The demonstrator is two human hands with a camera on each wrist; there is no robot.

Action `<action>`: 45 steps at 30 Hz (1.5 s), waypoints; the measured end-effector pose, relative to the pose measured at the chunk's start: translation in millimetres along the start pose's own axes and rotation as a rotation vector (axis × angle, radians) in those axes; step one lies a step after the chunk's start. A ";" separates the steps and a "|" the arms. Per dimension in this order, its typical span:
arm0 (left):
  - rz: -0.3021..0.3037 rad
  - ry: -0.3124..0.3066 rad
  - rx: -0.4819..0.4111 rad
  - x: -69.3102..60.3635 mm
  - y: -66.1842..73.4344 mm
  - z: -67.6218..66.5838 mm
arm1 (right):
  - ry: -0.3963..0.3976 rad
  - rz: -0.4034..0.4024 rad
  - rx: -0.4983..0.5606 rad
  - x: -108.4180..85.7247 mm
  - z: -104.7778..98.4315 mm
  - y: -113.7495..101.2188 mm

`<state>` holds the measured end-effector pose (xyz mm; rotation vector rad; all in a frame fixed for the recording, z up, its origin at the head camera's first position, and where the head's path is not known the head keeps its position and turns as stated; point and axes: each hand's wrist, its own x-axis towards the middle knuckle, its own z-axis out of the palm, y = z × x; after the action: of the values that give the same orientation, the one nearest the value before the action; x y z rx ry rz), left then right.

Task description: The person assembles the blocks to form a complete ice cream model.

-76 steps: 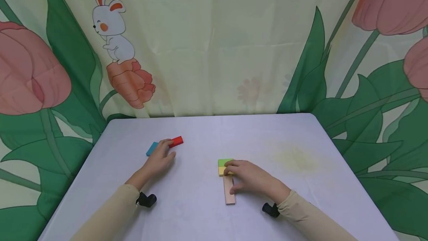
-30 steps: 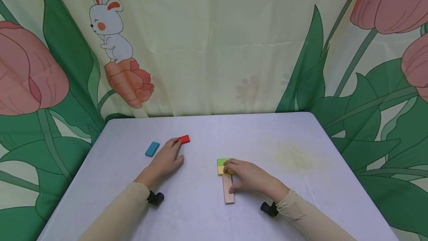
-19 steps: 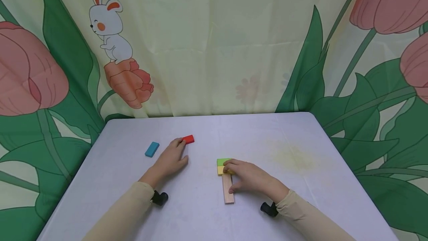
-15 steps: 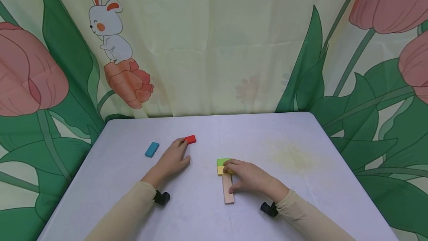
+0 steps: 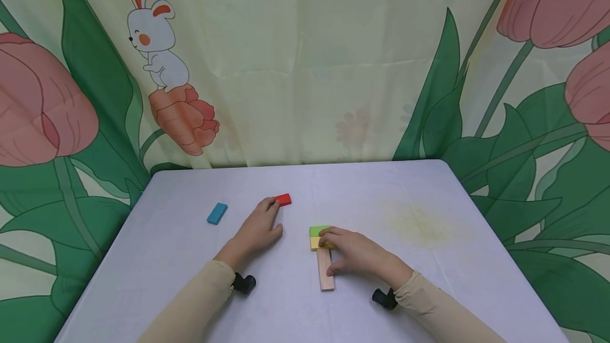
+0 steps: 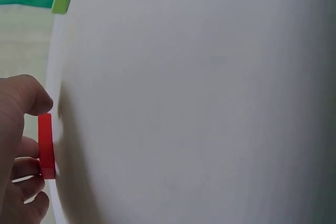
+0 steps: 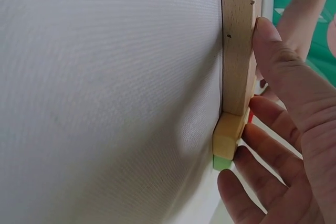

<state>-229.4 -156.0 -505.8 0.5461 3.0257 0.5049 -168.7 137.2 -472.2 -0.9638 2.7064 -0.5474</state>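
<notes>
In the head view my left hand [image 5: 254,229] reaches forward, its fingertips touching the near-left end of a red wooden block [image 5: 283,199]. The thumb is held apart from that block. My right hand [image 5: 359,252] rests over a small group of blocks: its fingertips touch a yellow block [image 5: 314,243], and its thumb lies against a long plain wood block [image 5: 325,271]. Behind the yellow one, side by side with it, lies a green block [image 5: 319,231]. The right wrist view shows the plain block [image 7: 237,51] butting against the yellow block [image 7: 226,136]; spread fingers lie along them.
A blue block [image 5: 217,213] lies alone on the white-covered table [image 5: 405,205], left of my left hand. Behind the table hangs a printed curtain [image 5: 305,68] with a rabbit and tulips. Each wrist carries a small black camera [image 5: 244,283].
My left hand has slid the red block rightward across the table, away from the blue block and nearer to the green one. The right hand and its blocks have stayed in place.
</notes>
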 end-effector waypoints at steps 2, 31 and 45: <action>0.001 -0.005 0.011 0.5 3.2 2.0 | -0.002 0.003 0.001 0.1 0.1 0.3; 0.096 -0.077 0.029 4.5 37.5 3.4 | -0.001 -0.002 0.028 -0.2 0.4 2.0; 0.139 -0.111 0.034 3.7 52.7 10.2 | 0.008 -0.020 0.012 -0.1 -0.6 1.7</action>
<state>-214.3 -104.9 -498.5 0.7633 2.9102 0.4137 -169.8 138.6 -472.4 -0.9883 2.7009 -0.5714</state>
